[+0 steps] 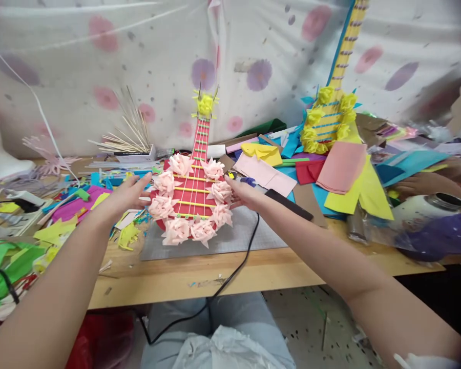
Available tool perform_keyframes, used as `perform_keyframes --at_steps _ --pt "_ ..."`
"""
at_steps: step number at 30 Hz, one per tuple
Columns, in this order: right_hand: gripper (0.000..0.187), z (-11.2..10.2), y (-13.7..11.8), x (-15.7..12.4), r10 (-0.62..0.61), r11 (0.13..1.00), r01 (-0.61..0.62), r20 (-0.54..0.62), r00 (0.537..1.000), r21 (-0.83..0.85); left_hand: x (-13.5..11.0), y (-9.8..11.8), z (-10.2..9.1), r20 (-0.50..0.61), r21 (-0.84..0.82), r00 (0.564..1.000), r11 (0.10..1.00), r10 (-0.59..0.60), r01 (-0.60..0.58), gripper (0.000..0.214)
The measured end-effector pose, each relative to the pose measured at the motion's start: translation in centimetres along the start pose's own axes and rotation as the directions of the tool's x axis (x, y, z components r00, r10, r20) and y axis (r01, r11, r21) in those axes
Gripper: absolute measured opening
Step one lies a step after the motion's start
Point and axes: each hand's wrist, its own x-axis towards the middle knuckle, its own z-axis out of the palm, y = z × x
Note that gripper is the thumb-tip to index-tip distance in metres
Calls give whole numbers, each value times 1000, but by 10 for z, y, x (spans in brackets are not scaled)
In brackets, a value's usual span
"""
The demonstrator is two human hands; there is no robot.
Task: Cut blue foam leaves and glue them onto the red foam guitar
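A red handmade toy guitar trimmed with pale pink paper flowers stands over the grey cutting mat, its neck pointing away from me. Yellow and green strips cross its front under thin strings, and a yellow flower tops the neck. At the left edge of the body is my left hand, thumb up and fingers reaching to the rim. Against the opposite edge, my right hand grips the side, its fingertips partly hidden behind the flowers. Between them the two hands hold the guitar's body.
A blue and yellow toy guitar leans at the back right. Coloured sheets and scraps cover both sides. Wooden sticks fill a box at the back. A black cable crosses the table edge. Another person's hand is at right.
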Motion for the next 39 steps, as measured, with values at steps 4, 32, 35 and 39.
perform_keyframes --at_steps 4,32,35,39 --pt "52 -9 12 -14 50 999 -50 50 997 -1 -19 -6 3 70 -2 990 992 -126 127 65" --pt "46 -51 20 -10 -63 771 56 11 998 -635 32 -60 -9 1 613 1000 790 25 -21 17" --pt "42 -77 22 -18 52 771 -11 46 998 -637 47 -69 -8 -104 702 984 712 147 -32 20" --pt "43 -103 31 -12 6 693 -60 -77 997 -718 56 -82 9 93 694 970 684 224 -224 23"
